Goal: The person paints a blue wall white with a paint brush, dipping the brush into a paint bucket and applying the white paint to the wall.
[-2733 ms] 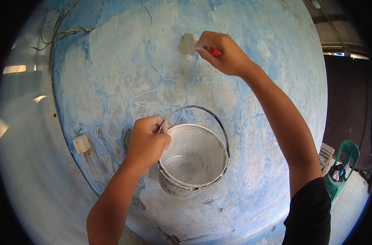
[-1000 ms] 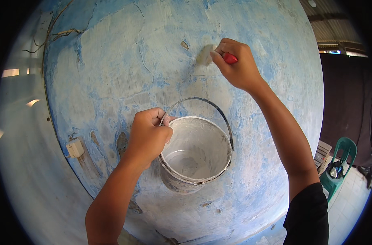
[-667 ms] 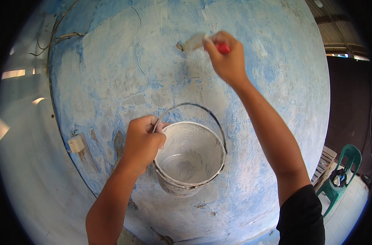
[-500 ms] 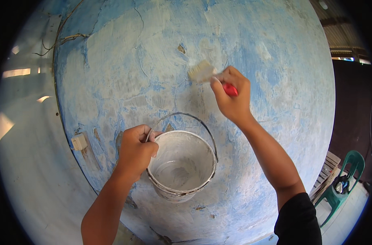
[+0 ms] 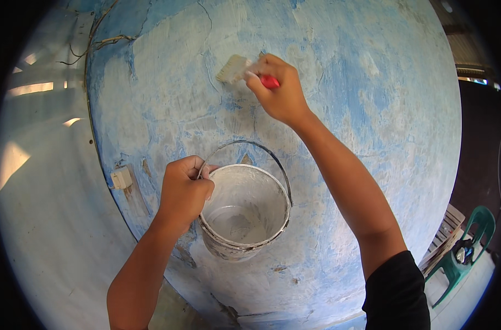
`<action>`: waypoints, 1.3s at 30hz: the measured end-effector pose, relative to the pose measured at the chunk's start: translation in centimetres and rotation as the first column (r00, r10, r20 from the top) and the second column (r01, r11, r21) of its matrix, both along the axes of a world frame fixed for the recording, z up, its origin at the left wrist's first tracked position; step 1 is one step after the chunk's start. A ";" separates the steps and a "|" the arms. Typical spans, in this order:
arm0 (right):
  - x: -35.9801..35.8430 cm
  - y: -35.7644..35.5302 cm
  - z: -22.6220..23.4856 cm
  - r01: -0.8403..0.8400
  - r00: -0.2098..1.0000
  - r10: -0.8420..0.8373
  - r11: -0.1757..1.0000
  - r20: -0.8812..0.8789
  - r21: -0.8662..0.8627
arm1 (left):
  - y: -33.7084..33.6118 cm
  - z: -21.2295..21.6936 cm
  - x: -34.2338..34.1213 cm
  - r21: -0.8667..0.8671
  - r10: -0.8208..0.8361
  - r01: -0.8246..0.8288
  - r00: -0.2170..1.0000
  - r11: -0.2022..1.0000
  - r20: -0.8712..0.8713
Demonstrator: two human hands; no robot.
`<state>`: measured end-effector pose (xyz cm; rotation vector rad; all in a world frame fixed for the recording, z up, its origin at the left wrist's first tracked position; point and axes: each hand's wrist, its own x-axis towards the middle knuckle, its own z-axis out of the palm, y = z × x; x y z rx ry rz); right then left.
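My right hand [image 5: 281, 92] grips a paintbrush [image 5: 233, 68] with a red handle and pale bristles. The bristles lie against, or very close to, the upper part of a blue wall [image 5: 366, 132] with whitish, patchy paint. Lower down, my left hand [image 5: 185, 190] is closed on the rim of a paint bucket [image 5: 245, 206], at the side where its wire handle joins. Whitish paint coats the bucket's inside, with a shallow layer at the bottom. The handle arches up over the far side of the rim.
A pale switch box [image 5: 120, 177] is fixed to the wall at left, and loose wires [image 5: 110, 41] hang above it. On the right stand a green plastic chair [image 5: 458, 269] with a dark bag on it and a slatted wooden piece [image 5: 446, 234]. A plain wall meets the corner at left.
My right hand has swept the brush up and to the left across the wall. My left hand still holds the bucket in nearly the same place. The view has shifted slightly.
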<state>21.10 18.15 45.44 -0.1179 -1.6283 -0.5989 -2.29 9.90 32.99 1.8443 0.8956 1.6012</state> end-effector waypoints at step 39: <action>-0.3 -7.1 -18.3 0.129 0.872 -0.295 0.908 -0.391 -0.398 | 3.0 -20.4 -3.5 0.246 -0.302 0.210 0.847 0.946 0.438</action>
